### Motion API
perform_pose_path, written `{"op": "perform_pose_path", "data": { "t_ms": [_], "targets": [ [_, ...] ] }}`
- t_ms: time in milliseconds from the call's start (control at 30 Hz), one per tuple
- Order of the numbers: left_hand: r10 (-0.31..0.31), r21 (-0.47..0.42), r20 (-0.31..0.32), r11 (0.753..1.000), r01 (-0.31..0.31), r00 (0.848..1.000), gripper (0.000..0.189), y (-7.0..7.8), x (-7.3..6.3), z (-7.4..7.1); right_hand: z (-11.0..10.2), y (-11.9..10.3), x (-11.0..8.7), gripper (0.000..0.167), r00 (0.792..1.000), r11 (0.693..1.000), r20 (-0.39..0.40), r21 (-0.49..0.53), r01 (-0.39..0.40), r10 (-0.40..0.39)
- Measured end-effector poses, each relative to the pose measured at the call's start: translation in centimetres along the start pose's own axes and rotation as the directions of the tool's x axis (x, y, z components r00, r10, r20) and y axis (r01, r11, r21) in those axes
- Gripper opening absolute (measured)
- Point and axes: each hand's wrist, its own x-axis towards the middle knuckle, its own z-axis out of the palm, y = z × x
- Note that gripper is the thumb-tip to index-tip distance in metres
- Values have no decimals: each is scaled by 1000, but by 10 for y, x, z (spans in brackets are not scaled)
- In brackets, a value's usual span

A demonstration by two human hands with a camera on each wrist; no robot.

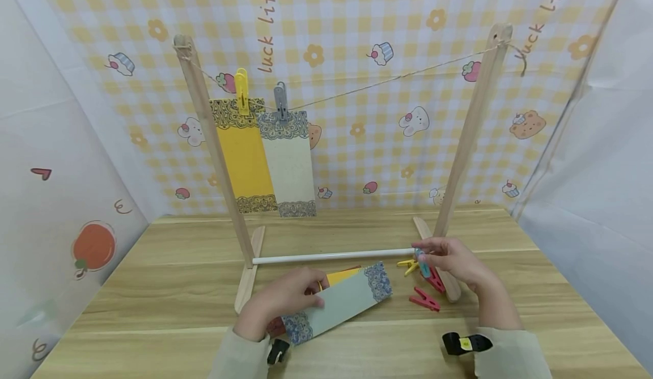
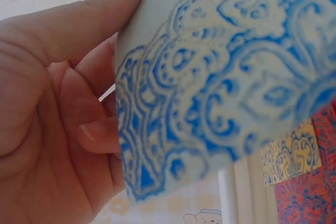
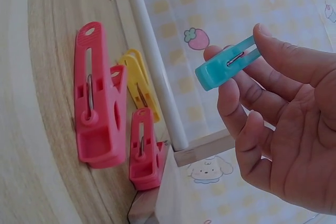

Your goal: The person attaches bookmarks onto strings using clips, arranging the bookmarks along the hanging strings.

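We saw that the left hand (image 1: pixel 292 294) was partly curled and pinched a pale card (image 1: pixel 343 306) between thumb and fingers, over a yellow card (image 1: pixel 340 277) near the worktop (image 1: pixel 367 350). The right hand (image 1: pixel 456 260), also half closed, pinched a turquoise clip (image 3: pixel 224 68) near the right end of the white bar (image 1: pixel 331 255). Close to it we saw a yellow clip (image 3: pixel 139 85) and two red clips (image 3: pixel 97 129).

Left hand (image 1: pixel 292 293) is bare | left sleeve (image 1: pixel 240 359) pale grey-green | left wrist camera (image 1: pixel 278 351) black | right hand (image 1: pixel 455 263) bare | right sleeve (image 1: pixel 512 353) pale grey-green | right wrist camera (image 1: pixel 452 344) black, yellow label (image 1: pixel 466 344) bears dark marking
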Motion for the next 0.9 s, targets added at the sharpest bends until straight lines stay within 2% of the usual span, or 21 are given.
{"op": "perform_pose_path", "data": {
  "t_ms": [500,900],
  "targets": [
    [45,-43,-23,998,-46,999,7,3,-3,-5,0,-13,-3,44,1000,1000,-14,-12,20,-20],
    [75,-40,-110,996,-80,991,7,8,-7,-10,1,-32,-9,43,998,999,-21,-5,54,-55]
  ]
}}
